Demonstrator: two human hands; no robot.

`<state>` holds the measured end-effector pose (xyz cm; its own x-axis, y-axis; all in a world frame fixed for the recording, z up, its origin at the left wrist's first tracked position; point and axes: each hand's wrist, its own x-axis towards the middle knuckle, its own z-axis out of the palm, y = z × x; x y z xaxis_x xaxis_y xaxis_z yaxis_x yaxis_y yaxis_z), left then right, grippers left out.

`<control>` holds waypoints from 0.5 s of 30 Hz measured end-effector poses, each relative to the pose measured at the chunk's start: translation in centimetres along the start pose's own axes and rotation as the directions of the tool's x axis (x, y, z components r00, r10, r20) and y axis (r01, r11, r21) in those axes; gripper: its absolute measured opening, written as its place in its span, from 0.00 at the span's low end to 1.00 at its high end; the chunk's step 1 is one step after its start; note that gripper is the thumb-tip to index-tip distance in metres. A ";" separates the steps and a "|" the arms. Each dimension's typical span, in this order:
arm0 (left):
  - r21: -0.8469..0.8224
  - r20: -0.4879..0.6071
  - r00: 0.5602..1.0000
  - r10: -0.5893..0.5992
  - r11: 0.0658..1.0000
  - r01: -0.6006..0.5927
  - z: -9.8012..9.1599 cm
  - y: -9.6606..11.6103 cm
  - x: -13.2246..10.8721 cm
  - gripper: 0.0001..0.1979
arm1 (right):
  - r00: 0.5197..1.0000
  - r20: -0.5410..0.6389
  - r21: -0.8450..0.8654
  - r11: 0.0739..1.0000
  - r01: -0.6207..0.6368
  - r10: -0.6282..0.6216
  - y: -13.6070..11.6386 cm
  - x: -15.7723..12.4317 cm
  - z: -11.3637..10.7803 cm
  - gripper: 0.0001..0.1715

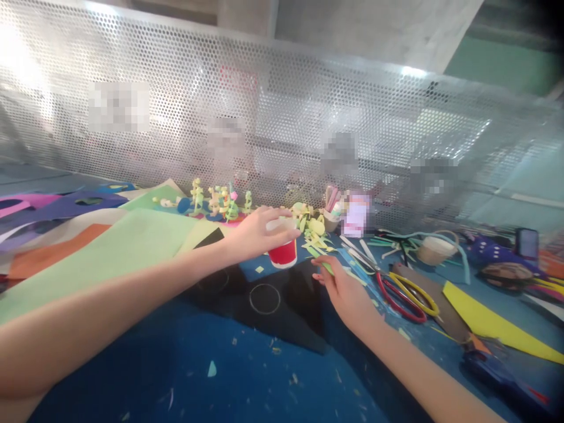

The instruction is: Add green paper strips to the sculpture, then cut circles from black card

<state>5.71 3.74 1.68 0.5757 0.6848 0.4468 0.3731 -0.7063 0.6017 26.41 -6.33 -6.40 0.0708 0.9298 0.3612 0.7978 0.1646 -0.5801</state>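
Observation:
My left hand [258,234] is closed around a red paper cup [282,255] with a white rim, gripping it from above. The cup is over the far part of a black sheet [291,320], and I cannot tell whether it touches it. Two pale circle outlines are drawn on the sheet, one of them plain [265,299] and the other partly under my left forearm. To the right of the cup, my right hand [346,288] pinches a slim light-green stick-like thing [328,268], mostly hidden by the fingers.
Red-and-yellow-handled scissors [408,296] lie at right, near a yellow sheet [493,323]. A paper cup [436,249] and a lit phone [356,214] stand farther back. Green sheets [132,244] cover the left, small green figures [197,197] behind them. A perforated metal screen [176,117] closes the back.

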 end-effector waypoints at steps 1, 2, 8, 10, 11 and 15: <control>0.012 0.018 1.000 0.017 1.000 -0.018 0.2 0.1 -0.1 0.28 | 1.000 -0.022 0.094 0.996 -0.010 0.012 0.0 0.0 0.2 0.14; 0.018 0.043 0.998 0.041 0.999 -0.041 0.5 0.3 -0.1 0.26 | 0.998 -0.053 0.185 0.983 -0.016 0.026 0.1 0.0 0.3 0.13; 0.066 0.167 0.981 0.103 0.991 -0.115 2.1 0.8 -0.5 0.27 | 0.954 -0.266 0.399 0.917 -0.019 0.135 1.3 0.4 0.2 0.17; 0.099 0.186 0.975 0.120 0.985 -0.140 2.7 1.1 -0.6 0.27 | 0.942 -0.296 0.407 0.913 -0.022 0.155 1.6 0.6 0.1 0.18; 0.115 0.196 0.972 0.129 0.982 -0.153 3.0 1.2 -0.6 0.27 | 0.938 -0.307 0.408 0.913 -0.022 0.159 1.8 0.7 0.1 0.18; 0.149 0.253 0.951 0.178 0.964 -0.221 4.2 1.3 -0.6 0.27 | 0.927 -0.336 0.412 0.911 -0.016 0.168 1.9 0.8 0.1 0.19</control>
<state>8.93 1.64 -0.62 0.7982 0.4797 0.3644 0.3414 -0.8586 0.3825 27.95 -5.26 -7.33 0.4004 0.7790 0.4825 0.4789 0.2710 -0.8350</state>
